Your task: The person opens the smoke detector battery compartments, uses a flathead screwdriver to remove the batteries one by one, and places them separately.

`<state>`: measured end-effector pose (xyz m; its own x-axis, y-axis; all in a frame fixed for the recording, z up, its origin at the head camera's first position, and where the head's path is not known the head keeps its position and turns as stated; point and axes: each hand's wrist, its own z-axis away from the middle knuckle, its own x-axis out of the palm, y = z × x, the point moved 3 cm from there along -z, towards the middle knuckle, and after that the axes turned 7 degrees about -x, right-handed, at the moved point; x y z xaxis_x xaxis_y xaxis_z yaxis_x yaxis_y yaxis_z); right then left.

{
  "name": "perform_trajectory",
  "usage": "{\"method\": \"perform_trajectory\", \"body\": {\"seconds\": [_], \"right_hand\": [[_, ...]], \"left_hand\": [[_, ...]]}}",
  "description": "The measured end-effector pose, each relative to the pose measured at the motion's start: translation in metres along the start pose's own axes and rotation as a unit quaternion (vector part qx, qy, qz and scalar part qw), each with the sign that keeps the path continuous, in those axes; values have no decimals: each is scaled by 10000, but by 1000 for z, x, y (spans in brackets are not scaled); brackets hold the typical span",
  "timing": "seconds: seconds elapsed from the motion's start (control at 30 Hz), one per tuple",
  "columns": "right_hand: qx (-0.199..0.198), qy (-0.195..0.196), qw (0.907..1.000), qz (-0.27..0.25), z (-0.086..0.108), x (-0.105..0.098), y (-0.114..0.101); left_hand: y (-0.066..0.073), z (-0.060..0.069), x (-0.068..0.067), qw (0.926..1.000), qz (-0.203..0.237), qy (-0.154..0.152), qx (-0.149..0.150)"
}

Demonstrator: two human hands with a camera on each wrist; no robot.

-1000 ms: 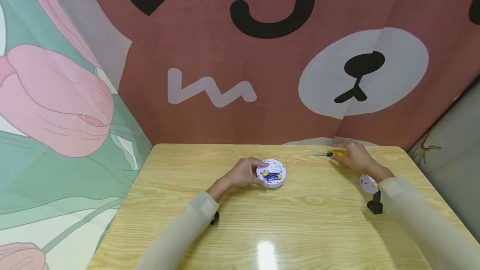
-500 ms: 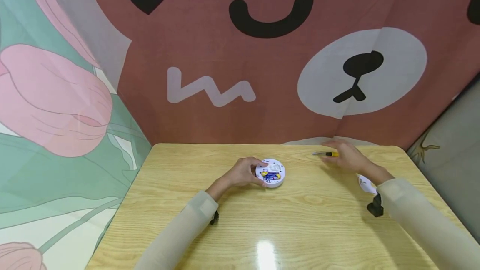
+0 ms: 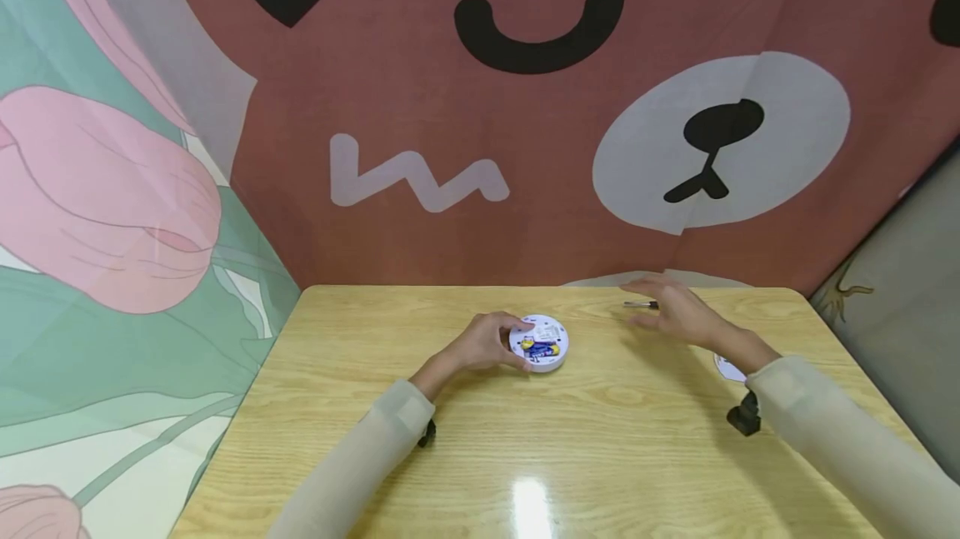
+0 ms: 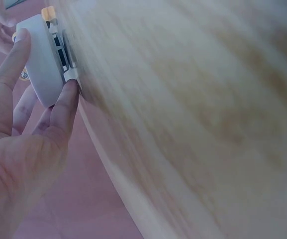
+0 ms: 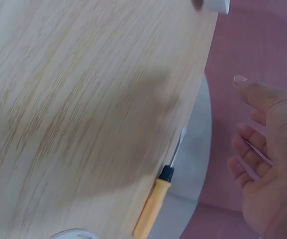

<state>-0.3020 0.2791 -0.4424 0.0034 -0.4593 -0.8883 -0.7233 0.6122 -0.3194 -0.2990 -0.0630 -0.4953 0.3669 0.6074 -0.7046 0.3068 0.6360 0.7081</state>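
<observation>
My left hand [image 3: 480,343] holds a round white device [image 3: 540,344], which looks like a smoke alarm, by its left side between thumb and fingers. Its upper face shows blue-and-yellow batteries in a recess. From the left wrist, the device's white side wall [image 4: 41,62] is visible between thumb and fingers. My right hand [image 3: 678,312] hovers above the table's far edge, fingers apart and loosely bent, with nothing in them. Under it lies a screwdriver with a yellow handle [image 5: 152,208]; in the head view only its shank [image 3: 637,304] shows, the handle being hidden by the hand.
A thin white disc [image 3: 728,368] lies on the table at the right, partly behind my right wrist. The wooden table [image 3: 600,456] ends at a printed cloth backdrop [image 3: 405,247]. Black wrist cameras sit under both forearms.
My right hand has shifted left from beside the screwdriver's handle to above it. The screwdriver stays where it was. My left hand and the white device keep their place.
</observation>
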Motion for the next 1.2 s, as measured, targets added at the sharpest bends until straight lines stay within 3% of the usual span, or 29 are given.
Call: {"method": "perform_trajectory", "body": {"seconds": [0.37, 0.67, 1.2], "right_hand": [[-654, 334, 9966, 373, -15, 0, -26], [-343, -38, 9991, 235, -24, 4, -43], [-377, -215, 9988, -217, -30, 20, -68]], "left_hand": [[-4, -2, 0, 10000, 79, -32, -51], [-3, -2, -1, 10000, 36, -61, -51], [-2, -1, -1, 10000, 35, -35, 13]]}}
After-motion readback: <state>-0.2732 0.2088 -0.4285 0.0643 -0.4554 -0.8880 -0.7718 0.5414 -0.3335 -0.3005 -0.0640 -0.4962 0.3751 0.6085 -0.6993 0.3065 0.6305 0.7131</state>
